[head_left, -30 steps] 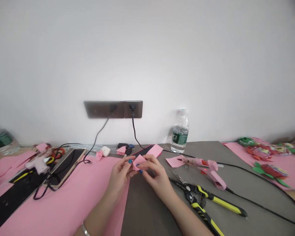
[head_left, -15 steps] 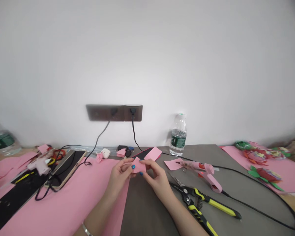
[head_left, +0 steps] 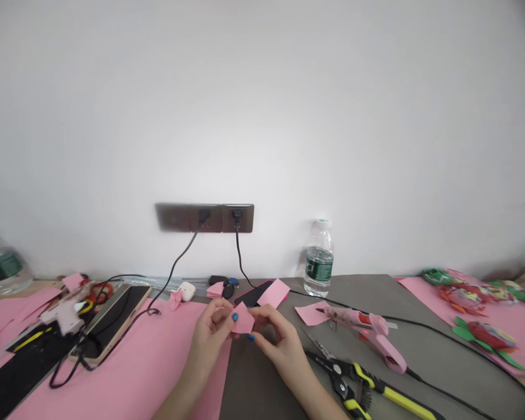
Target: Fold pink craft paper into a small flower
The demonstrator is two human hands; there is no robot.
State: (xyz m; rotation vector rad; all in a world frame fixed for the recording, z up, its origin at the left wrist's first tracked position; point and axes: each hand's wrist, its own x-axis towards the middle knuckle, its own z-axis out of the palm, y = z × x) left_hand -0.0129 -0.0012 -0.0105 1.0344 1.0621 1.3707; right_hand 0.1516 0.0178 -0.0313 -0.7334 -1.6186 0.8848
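Observation:
A small piece of pink paper point(head_left: 243, 319) is held between both hands above the line where a large pink sheet meets the grey table. My left hand point(head_left: 210, 335) pinches its left side, with the blue-nailed thumb on its face. At its right edge, my right hand point(head_left: 276, 333) grips it between thumb and fingers, the thumb near the lower corner. Just behind, another pink slip point(head_left: 274, 293) lies partly over a dark phone point(head_left: 254, 294). The fingers hide part of the held paper's edges.
Right of my hands are a pink glue gun point(head_left: 363, 324) with its cord, yellow-black pliers point(head_left: 354, 373), a water bottle point(head_left: 319, 262) and paper flowers point(head_left: 490, 335). Leftward lie a large pink sheet point(head_left: 149, 356), a phone point(head_left: 114, 321), cables and a white glue gun point(head_left: 63, 315).
The view has tilted up, so the objects sit lower in the picture. My thumbs have shifted slightly on the pink paper, and its corner now points upward differently.

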